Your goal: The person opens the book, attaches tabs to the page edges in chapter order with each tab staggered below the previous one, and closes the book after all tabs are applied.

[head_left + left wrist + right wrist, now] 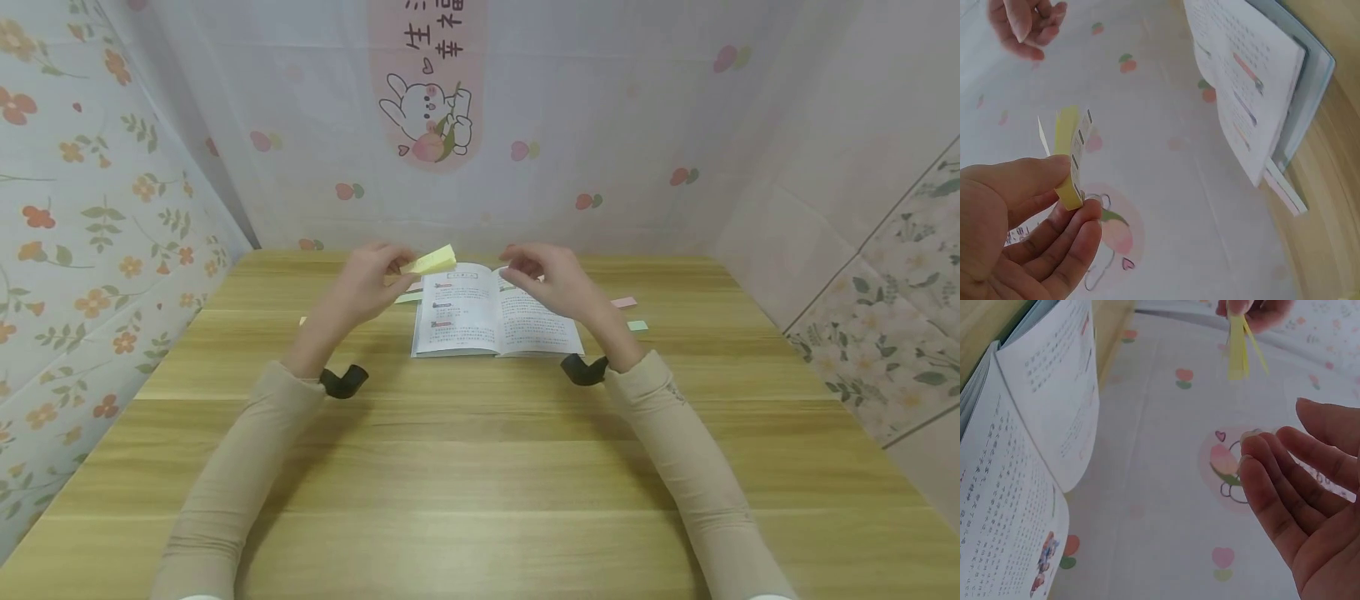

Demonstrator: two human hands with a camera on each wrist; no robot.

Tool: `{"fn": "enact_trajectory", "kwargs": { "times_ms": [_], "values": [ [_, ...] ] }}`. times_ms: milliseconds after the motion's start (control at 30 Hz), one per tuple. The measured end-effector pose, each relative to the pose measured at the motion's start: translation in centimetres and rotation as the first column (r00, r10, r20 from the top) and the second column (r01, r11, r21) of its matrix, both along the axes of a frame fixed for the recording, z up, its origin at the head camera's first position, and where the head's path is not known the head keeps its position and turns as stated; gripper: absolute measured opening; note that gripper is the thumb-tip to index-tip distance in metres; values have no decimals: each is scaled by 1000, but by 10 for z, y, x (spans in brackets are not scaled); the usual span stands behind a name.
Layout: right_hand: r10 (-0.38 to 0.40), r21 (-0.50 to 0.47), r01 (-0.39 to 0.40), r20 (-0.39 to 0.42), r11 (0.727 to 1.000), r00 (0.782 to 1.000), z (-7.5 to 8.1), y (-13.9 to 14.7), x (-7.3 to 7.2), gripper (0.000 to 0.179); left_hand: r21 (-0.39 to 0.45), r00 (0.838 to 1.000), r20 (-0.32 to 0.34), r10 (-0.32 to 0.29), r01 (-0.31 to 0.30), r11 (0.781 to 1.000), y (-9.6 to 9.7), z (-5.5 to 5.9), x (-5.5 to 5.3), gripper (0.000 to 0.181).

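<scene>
My left hand (pixel 367 282) pinches a small pad of yellow sticky notes (pixel 437 260) between thumb and fingers, over the book's far left corner. In the left wrist view, the pad (pixel 1066 134) is fanned a little, one thin sheet standing apart. My right hand (pixel 553 279) hovers above the book's right page, holding nothing. Its fingers (pixel 1272 512) are loosely bent, with the thumb apart, in the right wrist view. Between and below the hands an open book (pixel 461 321) with printed pages lies on the table.
A pink strip (pixel 624 302) and a green strip (pixel 637 325) lie right of the book. Another green strip (pixel 408 297) is by its left edge. Behind the wooden table (pixel 465 467) hangs a printed cloth (pixel 600 108); flowered cloth (pixel 90 275) borders the left side.
</scene>
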State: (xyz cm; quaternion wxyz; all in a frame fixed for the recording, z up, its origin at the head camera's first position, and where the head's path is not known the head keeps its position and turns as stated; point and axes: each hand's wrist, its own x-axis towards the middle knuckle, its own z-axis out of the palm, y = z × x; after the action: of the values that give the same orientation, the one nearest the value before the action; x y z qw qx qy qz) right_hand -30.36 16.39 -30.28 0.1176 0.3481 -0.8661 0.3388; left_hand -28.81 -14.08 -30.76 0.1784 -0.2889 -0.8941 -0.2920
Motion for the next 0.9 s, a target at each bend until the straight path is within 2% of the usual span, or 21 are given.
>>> {"fn": "enact_trajectory", "kwargs": {
  "times_ms": [367,467,633,733,900],
  "values": [
    [19,-40,-19,-11,999,1000,9,-8,14,23,-3,983,-141,-114,114,993,21,0,15,23],
    [34,-58,-35,-18,998,999,10,-10,17,21,-7,972,-192,-138,139,990,25,-1,18,22],
    [57,-77,-59,-16,995,998,11,-13,21,20,-30,940,-289,-180,178,983,32,-1,22,21],
    [67,-81,-68,-10,994,998,11,-15,23,18,-41,930,-315,-187,184,982,34,0,25,21],
    [78,-87,-79,-17,993,997,10,-18,26,16,-41,933,-310,-182,178,983,37,0,28,21]
  ]
}}
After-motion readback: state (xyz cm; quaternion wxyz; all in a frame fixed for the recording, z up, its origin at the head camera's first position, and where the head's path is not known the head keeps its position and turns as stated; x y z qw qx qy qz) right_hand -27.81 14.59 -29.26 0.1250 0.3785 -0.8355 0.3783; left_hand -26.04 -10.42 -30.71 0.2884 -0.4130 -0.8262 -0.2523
